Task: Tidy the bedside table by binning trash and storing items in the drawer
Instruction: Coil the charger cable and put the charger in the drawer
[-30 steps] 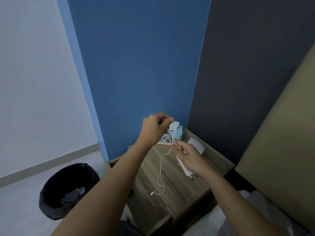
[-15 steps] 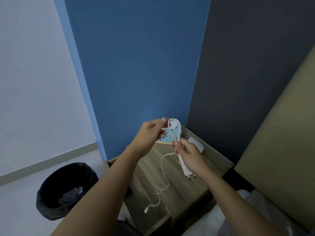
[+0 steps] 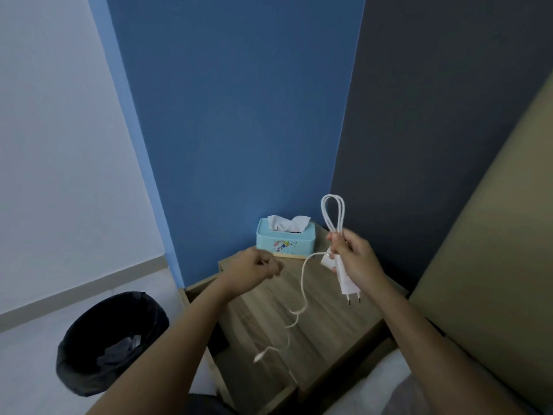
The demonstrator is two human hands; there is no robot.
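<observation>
My right hand (image 3: 354,259) grips a white charger plug (image 3: 347,283) together with folded loops of its white cable (image 3: 333,214) that stick up above the fist. The loose end of the cable hangs down in curls over the wooden bedside table (image 3: 329,322) to its connector (image 3: 259,357). My left hand (image 3: 254,269) is a loose fist over the table's left part, apart from the cable, and holds nothing that I can see. The drawer (image 3: 218,348) is pulled open at the table's left front.
A light blue tissue box (image 3: 285,242) stands at the table's back against the blue wall. A black lined bin (image 3: 112,339) with crumpled trash inside stands on the floor to the left. A tan headboard and white bedding are at the right.
My left hand let go of the cable loop and dropped left. My right hand moved right and up with the loops, uncovering the tissue box. The hanging end swung lower.
</observation>
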